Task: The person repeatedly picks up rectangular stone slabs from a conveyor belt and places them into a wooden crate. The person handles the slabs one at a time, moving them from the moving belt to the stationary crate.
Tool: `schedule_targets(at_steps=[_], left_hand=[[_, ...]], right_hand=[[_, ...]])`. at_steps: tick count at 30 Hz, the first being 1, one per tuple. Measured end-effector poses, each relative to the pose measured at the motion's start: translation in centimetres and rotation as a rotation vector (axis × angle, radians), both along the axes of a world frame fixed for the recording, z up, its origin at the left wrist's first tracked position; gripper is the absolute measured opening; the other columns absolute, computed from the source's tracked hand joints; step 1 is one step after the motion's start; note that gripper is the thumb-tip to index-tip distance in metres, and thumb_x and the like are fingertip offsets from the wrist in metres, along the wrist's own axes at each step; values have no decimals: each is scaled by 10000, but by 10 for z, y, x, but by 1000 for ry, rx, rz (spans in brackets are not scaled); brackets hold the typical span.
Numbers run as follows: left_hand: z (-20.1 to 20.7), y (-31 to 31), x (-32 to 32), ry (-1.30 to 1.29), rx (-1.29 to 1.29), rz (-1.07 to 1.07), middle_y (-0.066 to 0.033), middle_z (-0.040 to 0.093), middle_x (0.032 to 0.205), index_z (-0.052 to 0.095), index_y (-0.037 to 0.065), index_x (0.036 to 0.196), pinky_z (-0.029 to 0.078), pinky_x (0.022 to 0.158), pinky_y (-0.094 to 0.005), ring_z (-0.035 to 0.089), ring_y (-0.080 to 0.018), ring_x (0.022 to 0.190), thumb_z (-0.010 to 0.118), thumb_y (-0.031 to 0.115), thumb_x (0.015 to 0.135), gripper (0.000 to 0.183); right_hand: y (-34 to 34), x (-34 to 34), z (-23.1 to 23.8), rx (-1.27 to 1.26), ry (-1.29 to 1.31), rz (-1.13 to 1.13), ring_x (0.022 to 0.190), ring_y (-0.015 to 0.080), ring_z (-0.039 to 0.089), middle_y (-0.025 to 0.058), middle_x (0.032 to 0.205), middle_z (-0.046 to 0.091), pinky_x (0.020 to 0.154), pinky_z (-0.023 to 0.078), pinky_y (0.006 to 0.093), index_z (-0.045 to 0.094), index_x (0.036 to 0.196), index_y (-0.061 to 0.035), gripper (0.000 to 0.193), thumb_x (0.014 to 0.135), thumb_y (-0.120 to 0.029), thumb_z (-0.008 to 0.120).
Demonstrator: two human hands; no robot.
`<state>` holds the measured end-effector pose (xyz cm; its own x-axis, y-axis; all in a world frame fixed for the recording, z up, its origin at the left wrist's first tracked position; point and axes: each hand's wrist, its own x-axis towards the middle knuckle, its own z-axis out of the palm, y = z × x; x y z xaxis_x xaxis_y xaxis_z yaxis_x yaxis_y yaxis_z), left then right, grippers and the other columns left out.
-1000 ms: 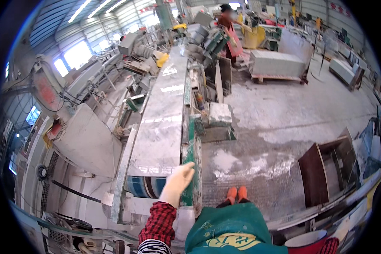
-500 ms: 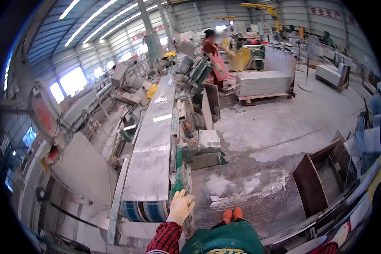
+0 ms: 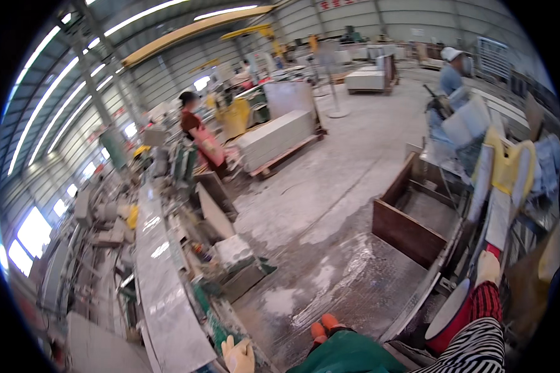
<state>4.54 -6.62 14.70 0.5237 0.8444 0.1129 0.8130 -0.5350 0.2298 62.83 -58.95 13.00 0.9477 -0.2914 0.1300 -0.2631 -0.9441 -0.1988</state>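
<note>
My left hand (image 3: 238,355), in a pale glove, is at the lower edge with fingers apart. It rests by the worn green side rail (image 3: 213,312) of a conveyor line and holds nothing. A long, wet grey strip (image 3: 168,298) runs along that line. On the right, my gloved right hand (image 3: 488,268) reaches out from a red checked cuff and a striped sleeve. Its fingers are closed at a small red thing (image 3: 493,250), too little seen to name, beside the end of a narrow white slab (image 3: 498,217). Below that forearm stands a red bucket (image 3: 443,340) with a whitish round top.
A brown open box (image 3: 410,233) stands on the wet floor to the right. A yellow cloth (image 3: 510,158) hangs over pale slabs beyond my right hand. Stacked slabs (image 3: 277,140) lie on a pallet near a co-worker (image 3: 202,133); another person (image 3: 452,73) is at far right.
My view has swung right, so the conveyor line now lies further left. My right arm has come into full view, stretched toward the white slab. My left hand stays by the green rail.
</note>
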Motion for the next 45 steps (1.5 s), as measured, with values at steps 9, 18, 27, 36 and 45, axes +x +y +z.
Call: schedule_targets(at_steps=[9,18,27,36,45], left_hand=[[12,-10,7,-67,85,15,-253,621,1347,761,107,1102,359,1188,-480,532,-398,1312,697,175,924,201],[6,-7,0,-88,69,16,-283,633,1317,756,67,1084,356,1195,-483,539,-407,1305,676,166,938,194],[-14,0,-8,-128,147,17,-270,649,1304,769,76,1066,369,1190,-482,554,-399,1293,705,177,926,184],[-9,1,-8,-146,155,4,-249,675,1262,779,83,1067,370,1187,-491,568,-393,1276,709,184,922,190],[-104,38,-24,-1633,-813,570,-9,424,1632,298,104,1607,536,902,-364,644,-231,1084,588,-86,823,858]], right_hand=[[-3,-11,-5,-82,15,4,961,411,734,235,1021,751,881,574,522,757,1049,-36,518,1066,-416,404],[-2,-13,-14,-91,-13,16,963,404,730,240,990,745,860,574,517,747,1003,-45,534,1076,-454,411],[4,-27,-6,-52,30,20,984,409,721,235,1033,743,877,566,517,742,1052,-53,517,1073,-451,412],[8,-47,2,-21,-23,17,987,425,715,255,1017,736,885,559,522,744,1010,-43,511,1072,-440,429],[10,-51,-2,-21,-16,49,994,430,706,248,1040,731,884,551,524,733,1020,-26,532,1077,-446,413]])
